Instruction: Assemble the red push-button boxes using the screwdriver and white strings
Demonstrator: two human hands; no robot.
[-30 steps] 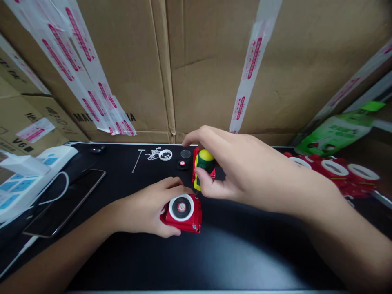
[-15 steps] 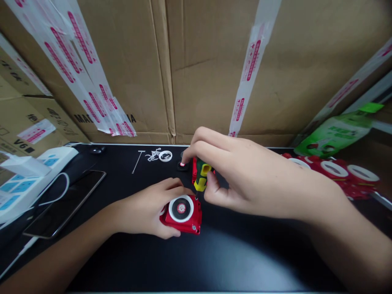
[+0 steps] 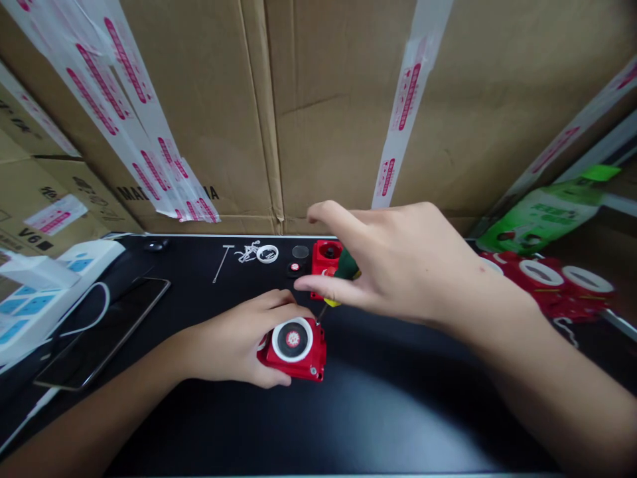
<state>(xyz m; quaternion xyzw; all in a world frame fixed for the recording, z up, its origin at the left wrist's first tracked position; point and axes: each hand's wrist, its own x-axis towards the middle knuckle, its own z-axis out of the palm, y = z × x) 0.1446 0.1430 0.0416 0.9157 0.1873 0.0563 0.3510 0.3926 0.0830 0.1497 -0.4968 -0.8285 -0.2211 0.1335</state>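
My left hand (image 3: pixel 239 338) is closed on a small red square device (image 3: pixel 294 348) with a white ring and black disc on top, holding it flat on the black table (image 3: pixel 348 418). My right hand (image 3: pixel 398 265) hovers just above and behind it, with a green and yellow screwdriver (image 3: pixel 341 275) in its fingers. The screwdriver is tilted, its thin tip at the device's far right corner. The index finger is stretched out; the thumb presses the handle. Behind the screwdriver stands another red part (image 3: pixel 326 255).
Small parts lie at the table's back: a white ring (image 3: pixel 267 253), a thin metal pin (image 3: pixel 221 262), a clear disc (image 3: pixel 300 251), a black cap (image 3: pixel 294 268). A phone (image 3: pixel 104 328) and a power strip (image 3: pixel 44 279) sit left. Several red devices (image 3: pixel 542 275) lie right. Cardboard boxes (image 3: pixel 323 99) wall the back.
My right hand has rolled over the screwdriver: the fingers opened out, the handle tilted to the right and is now mostly hidden. The left hand and red device stayed put.
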